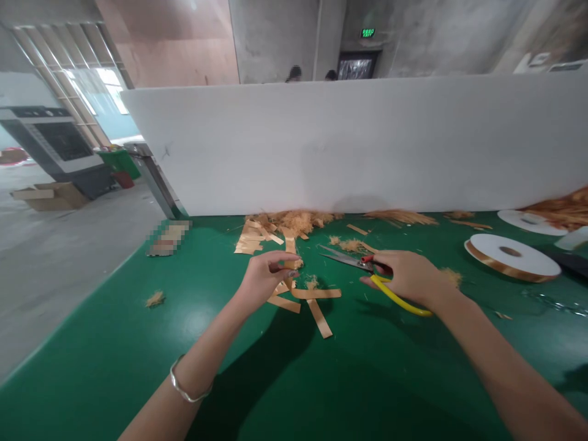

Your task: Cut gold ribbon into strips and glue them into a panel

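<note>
My left hand [266, 278] pinches a short tan ribbon strip [292, 264] whose frayed end shows at the fingertips. My right hand [411, 275] is wrapped round a pair of scissors [349, 260] with yellow handles. The blades point left toward the strip, slightly parted and not touching it. Beneath and beside my left hand lie several cut ribbon pieces, among them one strip [320, 318] slanting toward me and another [321, 294] lying crosswise. A heap of fluffy tan threads [298, 221] sits behind, next to a stack of cut ribbon strips [250, 237].
On the green table [367, 380], a ribbon spool [512, 254] lies at right, with a second white spool [530, 222] behind it. A white panel [321, 147] closes off the back. Small thread tufts [155, 299] are scattered about. A blurred flat object [169, 237] lies at left.
</note>
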`<state>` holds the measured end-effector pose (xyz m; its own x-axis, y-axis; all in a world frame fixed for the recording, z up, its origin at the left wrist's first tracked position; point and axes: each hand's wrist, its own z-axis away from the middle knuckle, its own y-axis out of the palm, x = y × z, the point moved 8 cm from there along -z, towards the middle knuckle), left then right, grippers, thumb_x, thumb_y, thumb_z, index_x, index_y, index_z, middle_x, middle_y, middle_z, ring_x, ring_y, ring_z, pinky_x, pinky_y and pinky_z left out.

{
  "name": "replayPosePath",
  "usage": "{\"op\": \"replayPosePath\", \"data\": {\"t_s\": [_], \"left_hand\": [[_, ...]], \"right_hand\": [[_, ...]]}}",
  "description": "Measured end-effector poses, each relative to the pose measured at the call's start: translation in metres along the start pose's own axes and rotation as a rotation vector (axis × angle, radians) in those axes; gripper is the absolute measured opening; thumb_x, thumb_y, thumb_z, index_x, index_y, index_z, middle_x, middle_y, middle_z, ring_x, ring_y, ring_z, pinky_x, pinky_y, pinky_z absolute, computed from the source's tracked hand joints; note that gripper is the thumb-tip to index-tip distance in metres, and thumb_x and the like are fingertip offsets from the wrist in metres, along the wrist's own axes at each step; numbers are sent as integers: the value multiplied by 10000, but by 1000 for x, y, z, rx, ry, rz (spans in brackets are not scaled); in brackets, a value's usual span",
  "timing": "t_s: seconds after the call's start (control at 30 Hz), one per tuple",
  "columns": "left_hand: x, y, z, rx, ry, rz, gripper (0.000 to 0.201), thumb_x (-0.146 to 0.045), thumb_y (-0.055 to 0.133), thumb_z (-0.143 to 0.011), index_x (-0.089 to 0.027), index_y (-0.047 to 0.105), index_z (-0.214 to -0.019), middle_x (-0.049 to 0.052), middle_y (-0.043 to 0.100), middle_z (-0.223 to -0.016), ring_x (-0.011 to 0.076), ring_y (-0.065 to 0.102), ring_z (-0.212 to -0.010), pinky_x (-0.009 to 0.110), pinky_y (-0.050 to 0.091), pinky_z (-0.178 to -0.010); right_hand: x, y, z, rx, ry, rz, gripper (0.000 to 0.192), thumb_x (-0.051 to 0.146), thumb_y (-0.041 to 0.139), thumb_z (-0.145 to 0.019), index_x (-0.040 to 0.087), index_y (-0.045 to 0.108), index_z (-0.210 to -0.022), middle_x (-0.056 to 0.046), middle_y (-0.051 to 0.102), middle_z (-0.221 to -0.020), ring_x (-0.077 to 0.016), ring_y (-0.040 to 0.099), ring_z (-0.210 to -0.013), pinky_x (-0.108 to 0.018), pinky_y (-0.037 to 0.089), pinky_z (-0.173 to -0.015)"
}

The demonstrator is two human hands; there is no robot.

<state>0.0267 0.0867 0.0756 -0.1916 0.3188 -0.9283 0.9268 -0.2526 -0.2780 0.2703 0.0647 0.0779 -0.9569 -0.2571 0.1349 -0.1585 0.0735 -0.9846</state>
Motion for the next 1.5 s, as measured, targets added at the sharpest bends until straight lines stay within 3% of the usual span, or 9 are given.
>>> {"op": "replayPosePath", "data": {"t_s": [0.13,0.33,0.87,1.5], "left_hand": [[1,1,0,23,4,7,207,-181,650,-719,-194,698,-920,72,649,-1085,177,699,-744,310,587,-736],[0,3,1,58,7,14,211,-174,654,-724,-215,701,-926,61,649,-1096,177,698,-763,307,589,-742],[0,23,4,208,25,125,247,-127,605,-741,-213,705,-950,52,652,-1086,176,690,-820,283,597,-732],[-7,30,8,246,3,141,235,-146,608,-729,-203,715,-930,67,669,-1048,187,682,-812,310,594,-737]], "right_hand": [[12,11,0,125,-54,74,405,548,474,-777,206,425,-567,-45,576,-613,-176,494,-546,-258,270,-471],[28,21,0,159,-116,79,425,561,459,-786,198,514,-572,-41,570,-546,-160,457,-478,-261,229,-444],[46,19,5,162,-206,27,446,553,474,-792,199,418,-526,-20,515,-516,-132,395,-461,-258,211,-456],[50,20,7,172,-245,-11,433,505,456,-811,199,404,-509,-8,460,-493,-120,365,-438,-268,192,-453]]}}
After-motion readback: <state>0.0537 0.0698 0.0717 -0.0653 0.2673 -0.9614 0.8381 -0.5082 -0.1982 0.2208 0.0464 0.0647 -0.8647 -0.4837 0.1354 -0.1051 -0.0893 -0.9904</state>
